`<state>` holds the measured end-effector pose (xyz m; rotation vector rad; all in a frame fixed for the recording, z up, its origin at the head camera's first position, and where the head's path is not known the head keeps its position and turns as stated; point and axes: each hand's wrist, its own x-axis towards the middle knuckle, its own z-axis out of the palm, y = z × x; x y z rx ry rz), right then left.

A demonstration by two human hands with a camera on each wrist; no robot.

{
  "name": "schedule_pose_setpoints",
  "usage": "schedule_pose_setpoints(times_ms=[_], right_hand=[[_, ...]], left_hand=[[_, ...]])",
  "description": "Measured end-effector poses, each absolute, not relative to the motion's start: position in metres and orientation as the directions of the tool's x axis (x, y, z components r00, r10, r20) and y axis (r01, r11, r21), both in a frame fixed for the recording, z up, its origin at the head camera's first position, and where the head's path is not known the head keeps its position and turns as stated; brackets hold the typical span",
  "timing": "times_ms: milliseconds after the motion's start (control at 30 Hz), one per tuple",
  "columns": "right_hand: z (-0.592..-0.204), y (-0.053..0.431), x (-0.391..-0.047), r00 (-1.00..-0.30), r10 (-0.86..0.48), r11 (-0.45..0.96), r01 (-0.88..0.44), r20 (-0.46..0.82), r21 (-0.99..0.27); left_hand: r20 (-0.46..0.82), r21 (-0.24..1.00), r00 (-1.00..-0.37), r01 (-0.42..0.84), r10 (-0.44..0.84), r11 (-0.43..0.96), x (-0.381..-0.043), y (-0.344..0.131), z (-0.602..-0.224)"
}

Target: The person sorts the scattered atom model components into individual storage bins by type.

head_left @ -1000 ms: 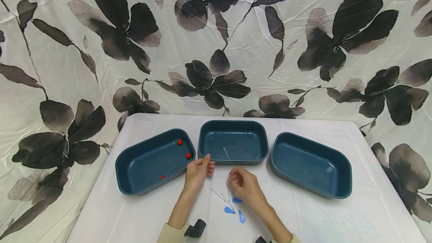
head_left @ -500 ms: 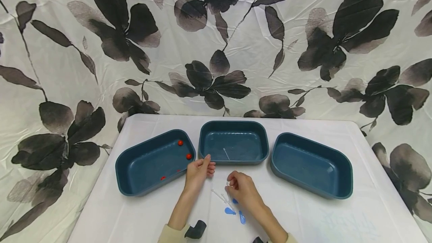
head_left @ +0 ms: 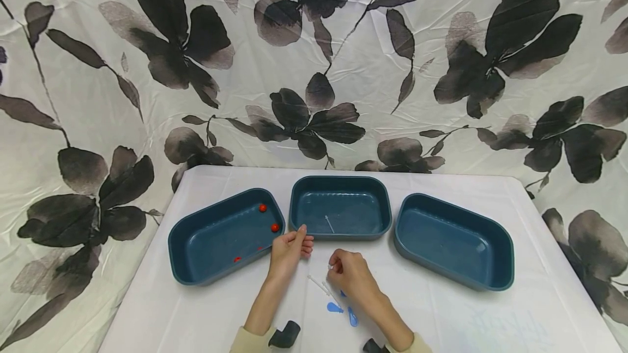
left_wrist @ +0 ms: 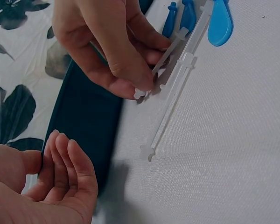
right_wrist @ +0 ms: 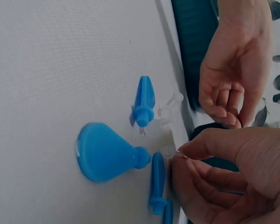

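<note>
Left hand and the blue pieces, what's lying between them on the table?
Thin whitish sticks lie between the left hand and the blue pieces; the head view shows this.

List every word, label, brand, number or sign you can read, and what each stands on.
None can be read.
The tablecloth bears faint bluish marks, perhaps writing, too faint to read.
No text shows on the blue pieces, white sticks or bins.
</note>
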<state>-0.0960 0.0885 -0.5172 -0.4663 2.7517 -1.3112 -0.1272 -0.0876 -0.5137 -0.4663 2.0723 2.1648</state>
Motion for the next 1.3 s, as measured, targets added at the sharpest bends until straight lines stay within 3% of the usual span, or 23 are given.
schedule_pose_setpoints(times_ms=[867, 1300], right_hand=[[-0.498, 0.098, -0.105, -0.954, -0.3, 0.389, -0.126, 0.003, -0.913], [-0.475, 0.104, -0.118, -0.945, -0.323, 0.332, -0.156, 0.044, -0.93]], left_hand=[[-0.28, 0.96, -0.95, -0.272, -0.14, -0.073, -0.126, -0.088, -0.513], [-0.276, 0.961, -0.951, -0.268, -0.141, -0.068, -0.127, -0.088, -0.517]])
